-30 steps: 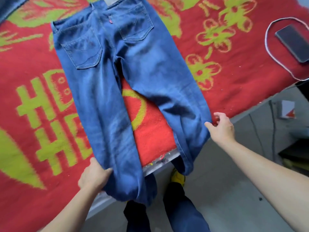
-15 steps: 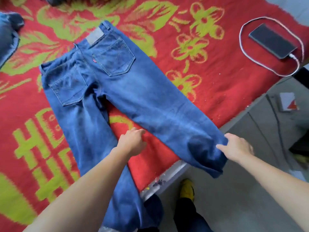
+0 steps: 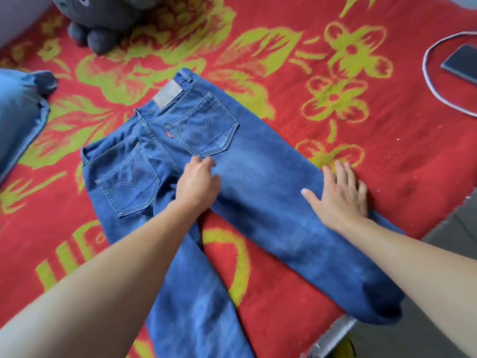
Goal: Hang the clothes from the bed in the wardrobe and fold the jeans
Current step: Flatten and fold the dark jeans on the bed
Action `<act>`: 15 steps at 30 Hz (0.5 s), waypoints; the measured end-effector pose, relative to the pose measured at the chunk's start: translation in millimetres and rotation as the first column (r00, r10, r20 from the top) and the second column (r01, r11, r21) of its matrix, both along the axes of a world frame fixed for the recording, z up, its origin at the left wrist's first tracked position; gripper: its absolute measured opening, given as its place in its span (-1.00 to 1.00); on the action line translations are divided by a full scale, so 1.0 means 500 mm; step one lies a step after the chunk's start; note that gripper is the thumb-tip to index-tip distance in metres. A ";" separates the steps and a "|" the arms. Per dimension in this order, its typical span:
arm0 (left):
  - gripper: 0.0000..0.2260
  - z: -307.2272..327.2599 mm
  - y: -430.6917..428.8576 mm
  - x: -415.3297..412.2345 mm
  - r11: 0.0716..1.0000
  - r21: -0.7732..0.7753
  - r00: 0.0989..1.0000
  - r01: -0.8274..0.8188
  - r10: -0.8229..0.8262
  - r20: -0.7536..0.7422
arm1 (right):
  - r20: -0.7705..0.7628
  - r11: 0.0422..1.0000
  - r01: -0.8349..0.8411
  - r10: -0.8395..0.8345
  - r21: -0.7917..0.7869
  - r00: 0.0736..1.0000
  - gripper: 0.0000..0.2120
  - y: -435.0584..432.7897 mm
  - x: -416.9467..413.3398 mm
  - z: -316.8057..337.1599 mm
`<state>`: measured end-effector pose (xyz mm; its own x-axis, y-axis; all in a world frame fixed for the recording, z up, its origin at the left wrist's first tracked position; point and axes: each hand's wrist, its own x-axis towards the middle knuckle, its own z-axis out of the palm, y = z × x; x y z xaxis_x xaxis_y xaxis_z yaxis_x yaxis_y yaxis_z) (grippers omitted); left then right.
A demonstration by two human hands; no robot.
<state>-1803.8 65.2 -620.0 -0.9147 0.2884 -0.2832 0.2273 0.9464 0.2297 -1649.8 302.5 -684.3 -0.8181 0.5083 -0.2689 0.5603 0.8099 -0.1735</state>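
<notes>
Blue denim jeans (image 3: 258, 192) are laid back-up, legs apart, on red-and-green patterned bed blanket (image 3: 387, 156). Left hand (image 3: 197, 184) is pressed near crotch, fingers slightly bent; right hand (image 3: 340, 195) is spread flat on the right leg's outer edge.

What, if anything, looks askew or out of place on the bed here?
Only the jeans look untidy: they lie back side up with the legs splayed apart, and one cuff hangs over the edge of the bed. The left hand and right hand rest on them. Nothing looks torn or spilled.

home bedroom | bed (image 3: 402, 156) with red blanket | plush toy (image 3: 108, 16) | phone (image 3: 462, 63)
</notes>
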 end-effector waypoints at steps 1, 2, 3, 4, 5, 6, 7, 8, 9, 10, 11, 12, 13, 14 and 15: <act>-0.68 -0.014 0.023 -0.030 1.000 -0.005 0.999 0.018 -0.018 -0.041 | -0.039 0.998 -0.022 0.024 0.061 0.999 -0.30 -0.010 0.011 -0.024; -0.68 -0.028 0.048 -0.059 0.999 -0.012 0.995 0.051 -0.052 -0.085 | -0.088 0.995 -0.033 0.041 0.092 0.995 -0.30 -0.019 0.022 -0.046; -0.65 -0.042 0.074 -0.087 0.995 -0.020 0.987 0.102 -0.104 -0.124 | -0.130 0.994 -0.031 0.045 0.109 0.990 -0.30 -0.024 0.032 -0.064; -0.60 -0.054 0.103 -0.116 0.986 -0.029 0.974 0.165 -0.168 -0.151 | -0.171 0.992 -0.022 0.042 0.121 0.984 -0.31 -0.026 0.036 -0.076; -0.53 -0.065 0.130 -0.148 0.972 -0.052 0.958 0.231 -0.236 -0.162 | -0.212 0.991 -0.011 0.039 0.133 0.977 -0.33 -0.023 0.035 -0.085; -0.44 -0.074 0.155 -0.182 0.952 -0.089 0.941 0.292 -0.303 -0.154 | -0.245 0.991 -0.006 0.038 0.133 0.969 -0.33 -0.019 0.028 -0.091; -0.37 -0.081 0.180 -0.209 0.928 -0.130 0.924 0.349 -0.364 -0.116 | -0.258 0.991 -0.009 0.043 0.134 0.965 -0.34 -0.017 0.025 -0.096; -0.35 -0.085 0.200 -0.228 0.904 -0.165 0.910 0.394 -0.410 -0.069 | -0.264 0.990 -0.014 0.051 0.139 0.963 -0.35 -0.018 0.026 -0.098; -0.39 -0.090 0.215 -0.241 0.883 -0.208 0.896 0.421 -0.440 -0.055 | -0.276 0.991 -0.015 0.052 0.134 0.960 -0.36 -0.018 0.028 -0.100; -0.48 -0.093 0.225 -0.247 0.861 -0.261 0.881 0.437 -0.468 -0.072 | -0.296 0.992 -0.018 0.055 0.128 0.954 -0.37 -0.017 0.029 -0.103; -0.59 -0.088 0.233 -0.250 0.840 -0.311 0.863 0.445 -0.495 -0.101 | -0.308 0.992 -0.016 0.053 0.121 0.950 -0.38 -0.015 0.029 -0.102; -0.67 -0.078 0.237 -0.252 0.823 -0.355 0.850 0.443 -0.512 -0.126 | -0.310 0.994 -0.011 0.044 0.108 0.950 -0.38 -0.012 0.028 -0.100; -0.72 -0.066 0.234 -0.252 0.812 -0.388 0.842 0.435 -0.520 -0.145 | -0.306 0.996 -0.005 0.032 0.090 0.951 -0.38 -0.010 0.028 -0.098; -0.74 -0.050 0.227 -0.251 0.807 -0.408 0.837 0.427 -0.523 -0.160 | -0.305 0.998 0.003 0.017 0.064 0.952 -0.38 -0.007 0.027 -0.095; -0.75 -0.034 0.214 -0.249 0.803 -0.423 0.834 0.420 -0.526 -0.168 | -0.301 0.999 0.009 0.003 0.038 0.953 -0.39 -0.003 0.025 -0.093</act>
<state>-1928.1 172.2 -637.0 -0.7428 0.6323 -0.2201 0.6695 0.7049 -0.2342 -1637.4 301.0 -730.7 -0.8567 0.5157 0.0096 0.4889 0.8178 -0.3037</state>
